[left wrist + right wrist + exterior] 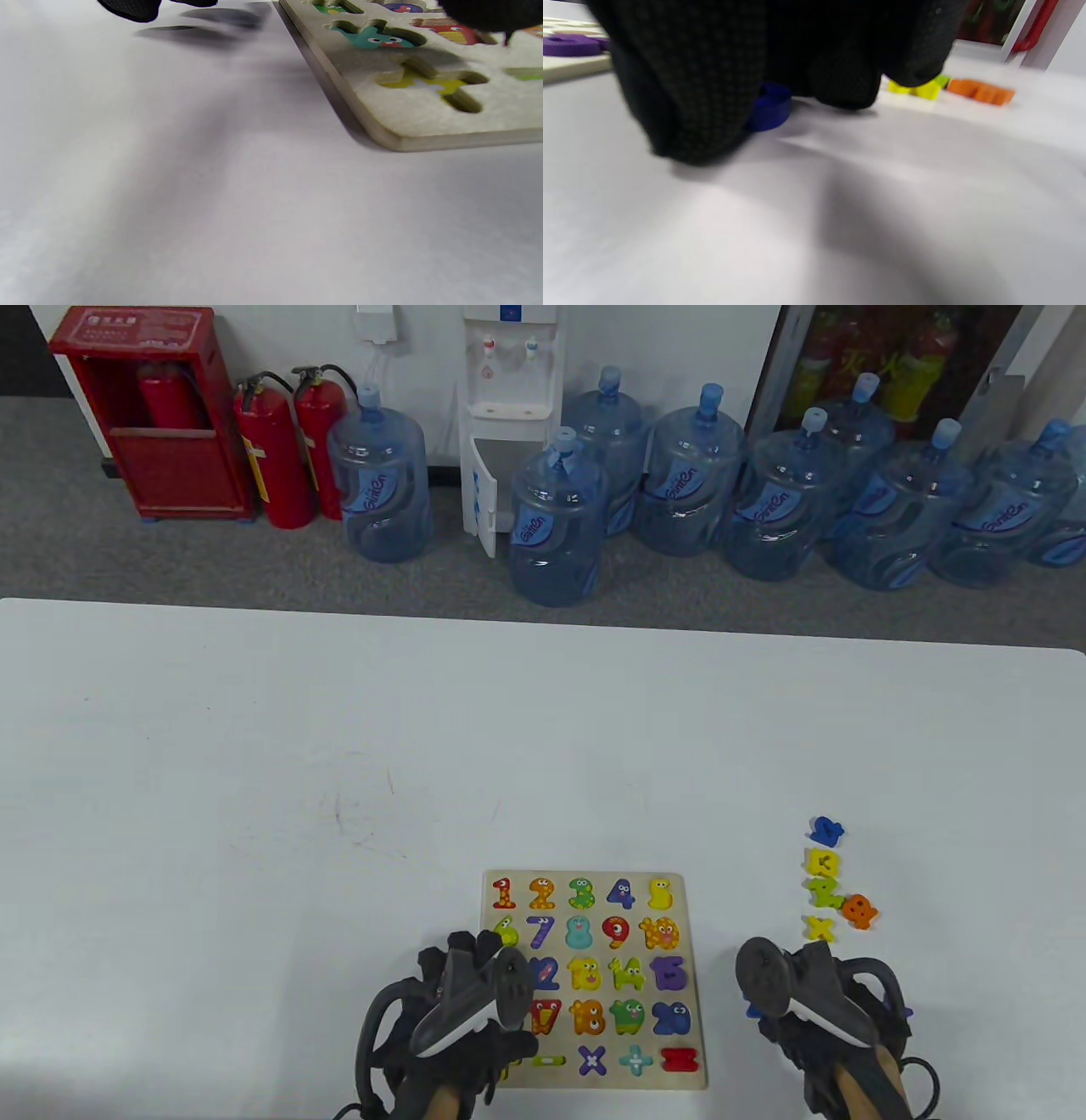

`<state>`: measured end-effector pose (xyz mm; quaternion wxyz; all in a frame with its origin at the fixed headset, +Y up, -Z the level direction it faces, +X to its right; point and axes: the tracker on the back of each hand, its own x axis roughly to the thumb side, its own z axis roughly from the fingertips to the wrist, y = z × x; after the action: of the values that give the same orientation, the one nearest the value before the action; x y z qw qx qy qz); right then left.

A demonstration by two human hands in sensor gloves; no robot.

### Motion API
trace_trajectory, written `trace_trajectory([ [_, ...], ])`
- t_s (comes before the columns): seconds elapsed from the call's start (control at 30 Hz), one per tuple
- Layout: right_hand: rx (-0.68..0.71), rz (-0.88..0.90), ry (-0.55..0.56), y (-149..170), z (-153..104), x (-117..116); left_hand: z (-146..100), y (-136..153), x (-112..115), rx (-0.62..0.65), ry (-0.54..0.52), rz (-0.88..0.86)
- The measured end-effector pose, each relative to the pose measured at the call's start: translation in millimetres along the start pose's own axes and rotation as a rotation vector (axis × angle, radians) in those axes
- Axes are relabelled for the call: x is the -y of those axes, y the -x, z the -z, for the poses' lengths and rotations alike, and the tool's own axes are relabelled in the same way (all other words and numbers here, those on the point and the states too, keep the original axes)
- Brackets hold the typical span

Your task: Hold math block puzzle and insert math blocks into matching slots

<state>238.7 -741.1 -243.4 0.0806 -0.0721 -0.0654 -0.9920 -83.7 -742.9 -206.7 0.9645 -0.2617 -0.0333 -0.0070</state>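
Nearby, loose blocks (827, 878) lie beyond the right hand (814, 1001), its grip on a blue block (770, 106); left hand (462, 993) unclear.

Hands: black sensor gloves, trackers strapped on back.
Left hand (462, 1010) and right hand (814, 1010) each wear a black, fine-mesh glove; each tracker is dark grey with a white edge stripe and a black ring loop; black cables trail at wrists.

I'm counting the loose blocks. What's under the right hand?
A dark blue block lies on the table beneath the right hand's fingers. Its shape is mostly covered, and any other block under there is hidden.
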Motion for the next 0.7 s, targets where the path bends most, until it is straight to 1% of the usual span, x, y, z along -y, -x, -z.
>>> trace_trajectory([
  [0.1,0.115,0.032,0.102,-8.9,-1.7,2.5,-1.0,0.1,-0.5,0.002,-0.011,0.006],
  [0.17,0.130,0.021,0.100,-14.2,-3.5,4.2,-1.9,-0.2,-1.4,0.004,-0.029,0.007],
  [0.27,0.146,0.001,0.119,-20.2,-4.3,5.3,-1.8,-0.2,-1.2,0.003,-0.022,0.006],
  [0.37,0.158,-0.042,0.072,-26.7,-3.5,2.0,-2.9,0.1,-1.2,0.000,-0.028,0.006],
  [0.43,0.162,-0.057,0.099,-29.3,-3.8,2.3,-2.8,0.0,-1.0,0.000,-0.029,0.006],
  [0.53,0.172,-0.050,0.108,-31.1,-3.3,3.0,-3.0,0.3,-1.0,-0.004,-0.026,0.005],
  [0.63,0.201,-0.019,0.118,-33.7,-3.9,6.4,-3.1,0.7,-0.9,-0.006,-0.031,0.004],
  [0.7,0.224,-0.014,0.148,-37.9,-7.0,12.0,-3.6,0.7,-1.0,-0.008,-0.033,0.004],
])
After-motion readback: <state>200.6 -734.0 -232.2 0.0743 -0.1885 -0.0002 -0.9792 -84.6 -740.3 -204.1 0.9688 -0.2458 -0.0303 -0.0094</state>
